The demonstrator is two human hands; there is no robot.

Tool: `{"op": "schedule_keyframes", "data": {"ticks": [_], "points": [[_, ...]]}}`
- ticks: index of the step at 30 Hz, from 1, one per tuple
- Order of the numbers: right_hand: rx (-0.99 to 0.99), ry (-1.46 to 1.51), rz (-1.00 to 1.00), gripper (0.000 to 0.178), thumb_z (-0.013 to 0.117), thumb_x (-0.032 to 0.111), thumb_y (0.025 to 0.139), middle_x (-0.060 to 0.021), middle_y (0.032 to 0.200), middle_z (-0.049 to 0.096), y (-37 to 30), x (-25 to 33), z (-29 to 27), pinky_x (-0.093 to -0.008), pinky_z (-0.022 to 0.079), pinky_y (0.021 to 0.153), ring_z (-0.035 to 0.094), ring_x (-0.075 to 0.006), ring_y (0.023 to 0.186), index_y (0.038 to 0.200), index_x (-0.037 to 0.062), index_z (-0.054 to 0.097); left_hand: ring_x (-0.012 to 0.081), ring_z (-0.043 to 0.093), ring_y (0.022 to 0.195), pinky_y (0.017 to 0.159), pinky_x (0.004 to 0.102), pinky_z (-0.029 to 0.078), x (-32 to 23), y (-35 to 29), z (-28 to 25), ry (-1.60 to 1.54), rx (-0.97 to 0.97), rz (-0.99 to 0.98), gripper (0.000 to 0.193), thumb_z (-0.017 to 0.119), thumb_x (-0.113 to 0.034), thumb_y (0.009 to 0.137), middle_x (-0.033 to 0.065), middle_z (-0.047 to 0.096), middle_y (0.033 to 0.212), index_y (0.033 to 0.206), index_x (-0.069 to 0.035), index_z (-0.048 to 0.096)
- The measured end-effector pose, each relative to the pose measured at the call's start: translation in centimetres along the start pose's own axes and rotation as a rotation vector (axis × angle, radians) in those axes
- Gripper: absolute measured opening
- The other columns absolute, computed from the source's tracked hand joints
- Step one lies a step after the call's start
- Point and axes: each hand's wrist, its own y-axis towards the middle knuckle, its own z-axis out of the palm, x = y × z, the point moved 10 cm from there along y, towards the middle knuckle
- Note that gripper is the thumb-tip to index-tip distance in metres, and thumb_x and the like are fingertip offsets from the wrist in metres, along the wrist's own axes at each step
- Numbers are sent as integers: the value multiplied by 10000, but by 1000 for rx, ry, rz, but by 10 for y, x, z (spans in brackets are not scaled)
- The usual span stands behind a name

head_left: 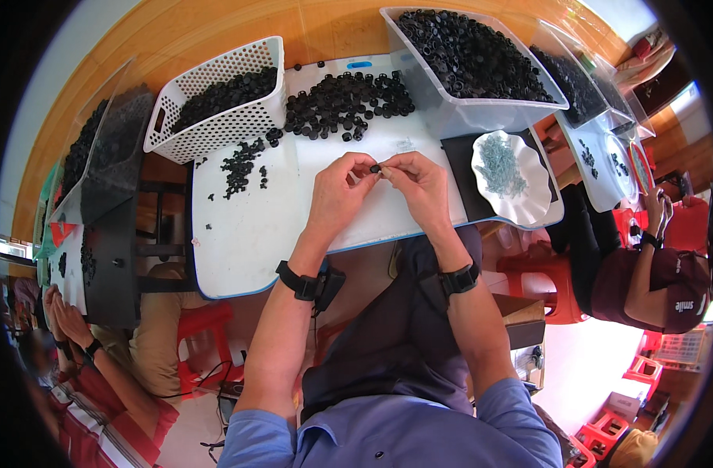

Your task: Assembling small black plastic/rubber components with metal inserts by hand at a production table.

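Note:
My left hand (342, 195) pinches a small black plastic part (375, 168) between thumb and fingertips, above the white tabletop (294, 226). Meeting it from the other side, my right hand (420, 187) has its thumb and forefinger pressed together at the same part. Whether those right fingertips hold a tiny piece of their own is too small to tell. Beyond my hands lies a spread of black round caps (345, 101). A looser group of smaller black parts (241, 168) lies to the left. On the right, a white scalloped dish (532, 195) holds a heap of small clear, bluish pieces (500, 164).
A perforated white basket (208, 129) of black parts stands at the back left. A translucent bin (481, 109) heaped with black rings stands at the back right. The dish rests on a black mat (459, 160). Other people work at both sides, near red stools (547, 277).

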Motion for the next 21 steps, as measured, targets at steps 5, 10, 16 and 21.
{"op": "schedule_keyframes", "data": {"ticks": [5, 10, 16, 21], "points": [[8, -23, -4, 97, 740, 30, 907, -75, 915, 764, 0, -4, 1, -242, 537, 753, 704, -106, 846, 988, -23, 733, 115, 650, 748, 689, 263, 526, 6, -1, 2, 51, 10, -7, 231, 765, -42, 879, 63, 745, 888, 1102, -32, 706], [15, -84, -67, 99, 744, 35, 902, -60, 909, 765, -3, 7, 5, -257, 550, 767, 704, -105, 838, 988, -15, 738, 237, 756, 823, 744, 324, 598, -1, -2, 2, 76, -22, 89, 252, 738, -38, 894, 130, 769, 945, 1134, -36, 659], [0, -127, -48, 96, 741, 32, 900, -65, 900, 764, -3, 8, 3, -263, 558, 770, 708, -110, 831, 982, -16, 734, 237, 763, 912, 789, 329, 589, 2, -2, 6, 62, 22, -2, 297, 745, -76, 905, 140, 778, 1017, 1178, -29, 638], [-32, -178, -85, 83, 740, 34, 900, -64, 883, 759, -5, 13, 2, -261, 550, 738, 698, -112, 794, 971, -10, 737, 231, 762, 916, 805, 324, 586, 2, -2, 6, 73, 35, -39, 282, 752, -91, 907, 141, 777, 1007, 1160, -23, 648]]}}
